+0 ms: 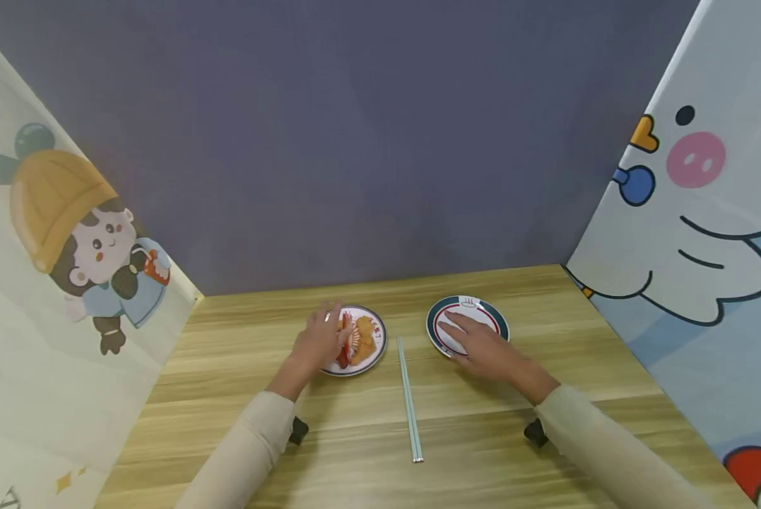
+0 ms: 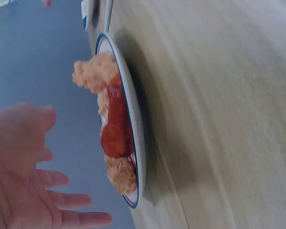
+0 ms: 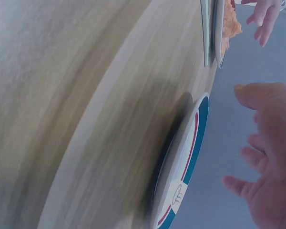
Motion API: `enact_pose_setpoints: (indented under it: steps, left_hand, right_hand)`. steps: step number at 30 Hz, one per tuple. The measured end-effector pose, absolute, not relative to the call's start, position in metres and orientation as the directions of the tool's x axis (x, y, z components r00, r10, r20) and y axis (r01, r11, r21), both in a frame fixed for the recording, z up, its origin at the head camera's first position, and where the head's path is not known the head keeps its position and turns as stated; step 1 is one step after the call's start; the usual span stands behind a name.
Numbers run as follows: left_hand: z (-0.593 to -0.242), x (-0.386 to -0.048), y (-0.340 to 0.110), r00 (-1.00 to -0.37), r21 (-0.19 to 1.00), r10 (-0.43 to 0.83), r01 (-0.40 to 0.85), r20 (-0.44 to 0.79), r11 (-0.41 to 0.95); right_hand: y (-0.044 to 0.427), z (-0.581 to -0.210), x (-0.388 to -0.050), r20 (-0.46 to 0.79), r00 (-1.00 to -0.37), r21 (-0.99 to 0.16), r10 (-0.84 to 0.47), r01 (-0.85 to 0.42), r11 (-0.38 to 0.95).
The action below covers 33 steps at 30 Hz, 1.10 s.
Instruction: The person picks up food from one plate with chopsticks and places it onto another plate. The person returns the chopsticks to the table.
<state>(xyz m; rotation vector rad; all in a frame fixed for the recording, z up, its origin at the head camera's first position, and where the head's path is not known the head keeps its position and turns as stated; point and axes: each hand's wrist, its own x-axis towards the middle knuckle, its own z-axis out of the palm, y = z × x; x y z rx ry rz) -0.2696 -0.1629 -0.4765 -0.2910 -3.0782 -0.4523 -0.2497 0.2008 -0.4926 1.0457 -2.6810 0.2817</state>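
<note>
A round plate of food (image 1: 380, 338) lies on the left, with fried chicken pieces (image 2: 96, 72) and a glossy red sausage-like piece (image 2: 117, 125) on it. Above its left side my left hand (image 1: 319, 341) hovers with fingers spread, holding nothing. On the right is a white plate (image 3: 194, 143) with a green rim band, a red ring and nothing on it. My right hand (image 1: 482, 346) is over that plate's lower right part, fingers apart and gripping nothing. Between the plates lies a pair of pale green chopsticks (image 1: 408, 399), side by side.
The wooden table (image 1: 355, 452) ends at a grey-purple wall (image 1: 355, 141). Cartoon-printed panels flank it: a child figure on the left panel (image 1: 100, 247) and a white character on the right panel (image 1: 723, 205).
</note>
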Motion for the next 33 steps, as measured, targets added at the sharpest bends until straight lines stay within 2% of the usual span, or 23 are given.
enact_pose_setpoints:
  steps: [7, 14, 21, 27, 33]
  left_hand:
    - [-0.471, -0.28, -0.184, -0.994, 0.401, 0.076, 0.099, 0.072, 0.911]
    - [-0.472, -0.288, -0.203, -0.996, 0.432, 0.051, 0.08, 0.079, 0.898]
    - [-0.468, -0.292, -0.214, -0.998, 0.517, 0.009, -0.021, -0.056, 0.856]
    - [-0.476, -0.294, -0.22, -0.992, 0.57, 0.003, -0.072, -0.129, 0.819]
    - [-0.489, -0.288, -0.223, -0.97, 0.659, -0.028, -0.184, -0.24, 0.73]
  right_hand:
    - [0.188, -0.491, -0.253, 0.274, -0.671, -0.1, -0.689, -0.733, 0.673]
    - [0.176, -0.488, -0.254, 0.252, -0.646, -0.133, -0.721, -0.761, 0.636]
    - [0.165, -0.486, -0.252, 0.259, -0.555, -0.113, -0.79, -0.83, 0.546]
    - [0.157, -0.494, -0.246, 0.173, -0.561, -0.148, -0.81, -0.828, 0.541]
    - [0.147, -0.505, -0.232, 0.16, -0.511, -0.175, -0.844, -0.856, 0.486]
